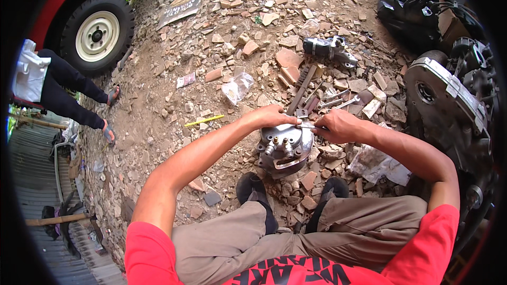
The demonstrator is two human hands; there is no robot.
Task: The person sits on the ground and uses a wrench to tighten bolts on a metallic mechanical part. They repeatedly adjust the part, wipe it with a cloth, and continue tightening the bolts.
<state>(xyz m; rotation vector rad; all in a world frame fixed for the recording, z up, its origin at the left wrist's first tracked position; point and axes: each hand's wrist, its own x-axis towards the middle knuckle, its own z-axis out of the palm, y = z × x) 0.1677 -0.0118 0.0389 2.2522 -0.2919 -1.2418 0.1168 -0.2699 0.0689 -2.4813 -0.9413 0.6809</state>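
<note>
A round, silvery metal engine part [285, 159] with brass-coloured fittings stands on the rubble between my feet. My left hand [274, 116] is closed over its far left rim, the thumb reaching toward its top. From the right, my right hand [338, 125] pinches a thin, silvery metal tool [306, 125] lying across the upper edge of the part. My left thumb touches the tool's other end. Fingers hide much of the tool, so its exact kind does not show. Just beyond my hands lie several wrenches [346, 101] and a wire brush [302, 85].
A yellow strip [204, 121] lies left of my hands. Farther off sits a starter motor [330, 50]. A large engine [446, 92] stands close at my right. Broken tiles cover the ground. At left are another person [68, 79] and a red vehicle's wheel [97, 36].
</note>
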